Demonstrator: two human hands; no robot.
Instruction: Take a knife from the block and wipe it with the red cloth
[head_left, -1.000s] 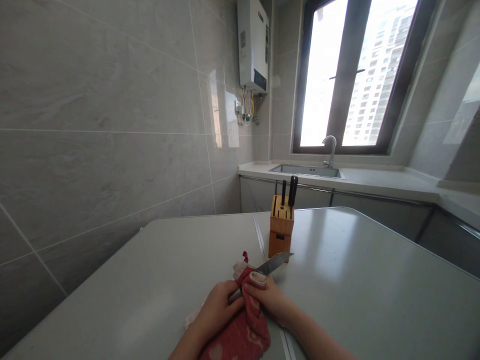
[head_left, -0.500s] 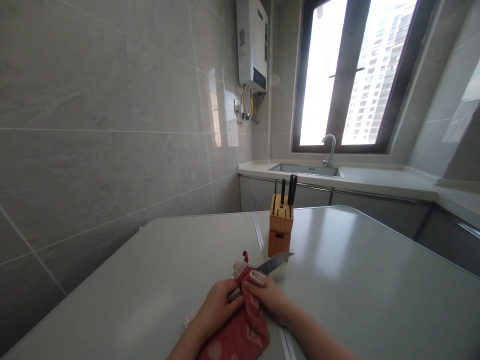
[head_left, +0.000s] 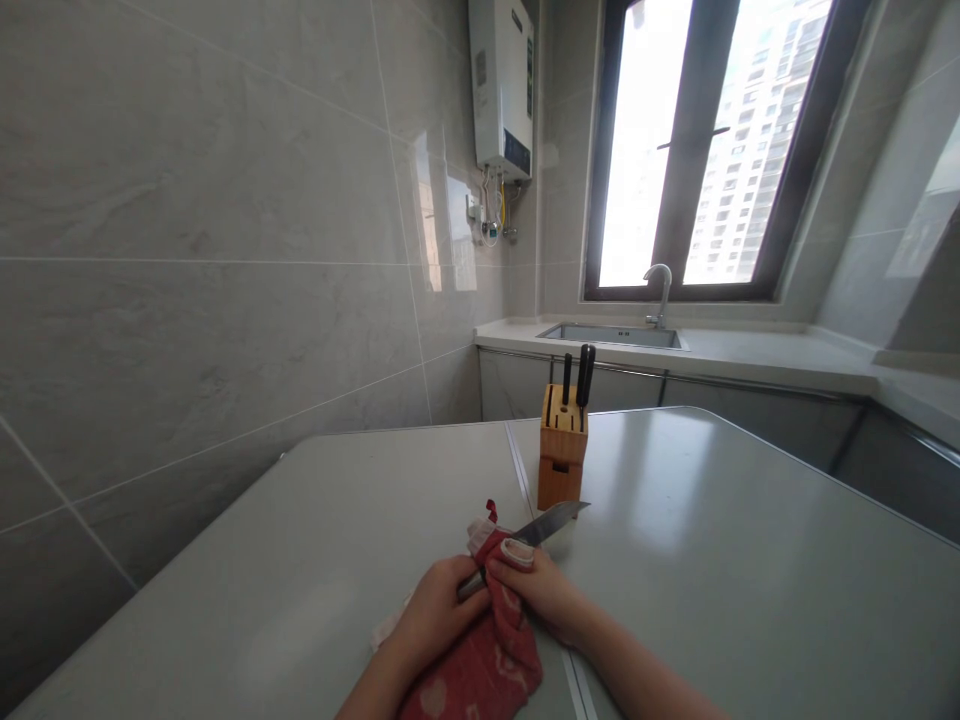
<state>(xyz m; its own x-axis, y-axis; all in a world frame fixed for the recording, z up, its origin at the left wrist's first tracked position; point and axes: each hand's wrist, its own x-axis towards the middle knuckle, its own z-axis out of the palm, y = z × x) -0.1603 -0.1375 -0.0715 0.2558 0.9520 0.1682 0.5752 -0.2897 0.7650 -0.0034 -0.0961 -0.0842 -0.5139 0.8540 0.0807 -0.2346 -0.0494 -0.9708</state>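
Red cloth (head_left: 472,675) wraps a knife (head_left: 551,522): the left hand (head_left: 441,608) grips its handle, the right hand (head_left: 541,590) pinches folds around the blade. The tip crosses before the wooden knife block (head_left: 561,470); from here I can't tell whether they touch. Pale desk (head_left: 375,500) beneath, sink (head_left: 592,336) beyond.

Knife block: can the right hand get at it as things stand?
Probably not without letting go first: the right hand grips the red cloth around the knife, whose tip overlaps the foot of the knife block in view. Otherwise the block stands close ahead, nothing else visible between.
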